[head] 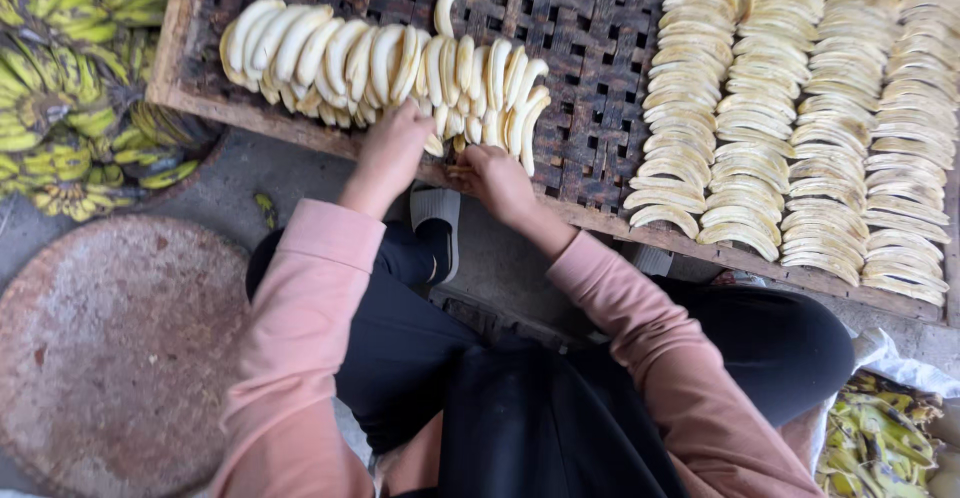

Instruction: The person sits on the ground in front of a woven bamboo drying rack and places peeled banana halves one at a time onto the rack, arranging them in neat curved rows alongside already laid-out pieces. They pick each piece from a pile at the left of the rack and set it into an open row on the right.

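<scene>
Fingers of the left hand (pixel 392 148) are curling down onto the near edge of the row of peeled bananas (pixel 385 63), while the right hand (pixel 497 180) is pinching one pale banana's end (grip partly hidden). Both are working over the woven drying rack (pixel 590 28); unpeeled green bananas (pixel 70 78) are lying nearby.

soft, even daylight, no hard shadows; faint shade under woven drying tray (pixel 590 28) edge. peeled bananas (pixel 385 63) bright, slightly washed out. focus sharp at centre; mild wide-angle stretch and softness toward corners. no glare.
</scene>
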{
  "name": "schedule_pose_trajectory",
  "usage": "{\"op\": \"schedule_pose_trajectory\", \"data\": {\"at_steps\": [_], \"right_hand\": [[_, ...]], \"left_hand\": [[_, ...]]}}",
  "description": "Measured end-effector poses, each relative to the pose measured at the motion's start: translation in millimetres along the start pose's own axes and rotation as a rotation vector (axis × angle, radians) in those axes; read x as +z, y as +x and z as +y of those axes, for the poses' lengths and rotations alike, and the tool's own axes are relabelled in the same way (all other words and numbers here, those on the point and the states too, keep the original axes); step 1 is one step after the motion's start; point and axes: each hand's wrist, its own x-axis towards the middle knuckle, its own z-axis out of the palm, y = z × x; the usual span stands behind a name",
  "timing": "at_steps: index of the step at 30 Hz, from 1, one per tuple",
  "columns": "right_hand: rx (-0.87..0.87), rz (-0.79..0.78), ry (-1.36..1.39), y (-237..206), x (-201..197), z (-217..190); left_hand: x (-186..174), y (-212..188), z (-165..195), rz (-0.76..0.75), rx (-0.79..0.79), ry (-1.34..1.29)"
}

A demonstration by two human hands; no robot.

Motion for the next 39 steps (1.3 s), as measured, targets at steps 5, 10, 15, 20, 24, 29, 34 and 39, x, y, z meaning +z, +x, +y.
{"op": "schedule_pose_trajectory", "data": {"at_steps": [5,10,15,20,24,29,34,39], "right_hand": [[0.264,0.431,0.028,7.0,-12.1,14.2],[0.836,0.374,0.459,68.8,-61.1,73.6],[0.83,0.122,0.269,113.4,-74.2,76.5],[0.913,0.134,0.206,68.7,-67.6,57.5],[0.766,0.188,-0.073,38.1,-26.3,38.2],[0.765,0.323,-0.194,42.8,-15.8,32.6],[0.882,0.179,-0.37,49.1,-22.2,35.5],[0.99,0.189,-0.07,40.3,-50.8,66.4]], "left_hand": [[59.4,5.7,9.9,0.236,0.128,0.24],[76.8,13.0,27.0,0.108,0.063,0.355],[64.0,37.0,46.0,0.117,0.068,0.35],[26.4,67.9,58.4,0.165,-0.04,0.074],[-2.3,74.8,69.9,0.399,-0.053,-0.086],[-25.5,76.4,86.5,0.454,-0.011,-0.248],[-30.7,76.8,91.4,0.385,-0.036,-0.297],[-2.6,78.1,99.2,0.26,-0.131,-0.698]]}}
